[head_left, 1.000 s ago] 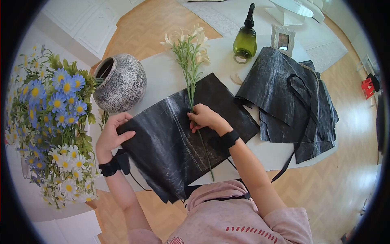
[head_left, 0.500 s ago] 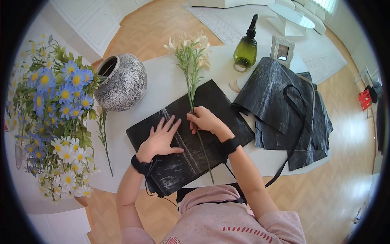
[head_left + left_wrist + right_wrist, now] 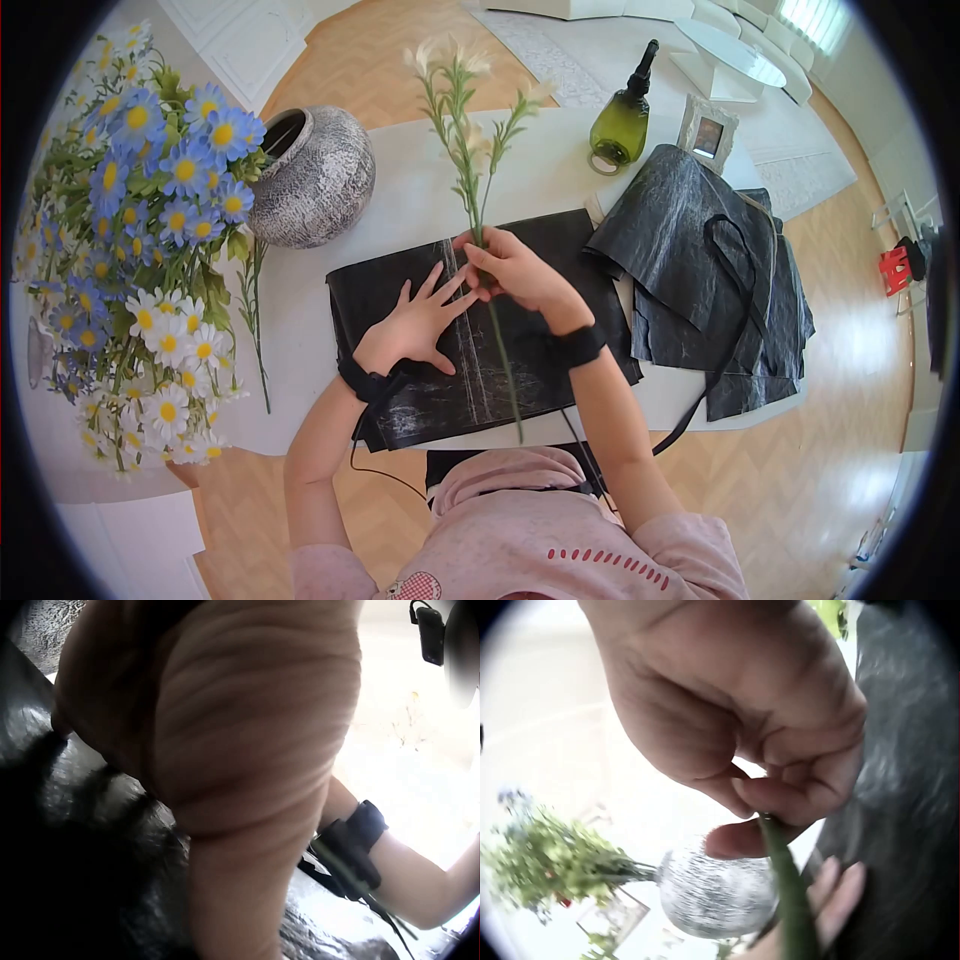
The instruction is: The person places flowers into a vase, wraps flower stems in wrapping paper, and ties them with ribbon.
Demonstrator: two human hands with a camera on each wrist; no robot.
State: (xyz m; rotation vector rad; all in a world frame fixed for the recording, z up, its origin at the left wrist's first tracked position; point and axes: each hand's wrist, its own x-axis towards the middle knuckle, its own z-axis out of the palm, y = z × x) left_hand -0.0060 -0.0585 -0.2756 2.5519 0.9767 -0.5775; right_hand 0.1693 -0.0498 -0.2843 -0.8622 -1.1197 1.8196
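My right hand (image 3: pixel 520 270) pinches the green stem (image 3: pixel 784 885) of a white flower between thumb and fingers. Its leafy top (image 3: pixel 468 175) points away from me, with pale blooms at the tip, and the bare stem end hangs toward my body. Beneath it lies a folded black leather-like sheet (image 3: pixel 570 250) with a whitish crease line. On that sheet rests my left hand (image 3: pixel 410 330), fingers spread, its fingertips close to the right hand. The left palm fills much of the left wrist view, over the shiny black surface.
A speckled grey vase (image 3: pixel 318 180) lies tipped at the left, holding blue and white daisies (image 3: pixel 185 165). Another green stem (image 3: pixel 263 340) lies beside it. At the right are more black sheets (image 3: pixel 680 240) with a black strap (image 3: pixel 750 285), a green bottle (image 3: pixel 618 132) and a picture frame (image 3: pixel 708 130).
My left hand has let go of the sheet's raised edge, and the sheet now lies folded flat under that palm. The right hand has lifted and turned the flower slightly, spreading its branches.
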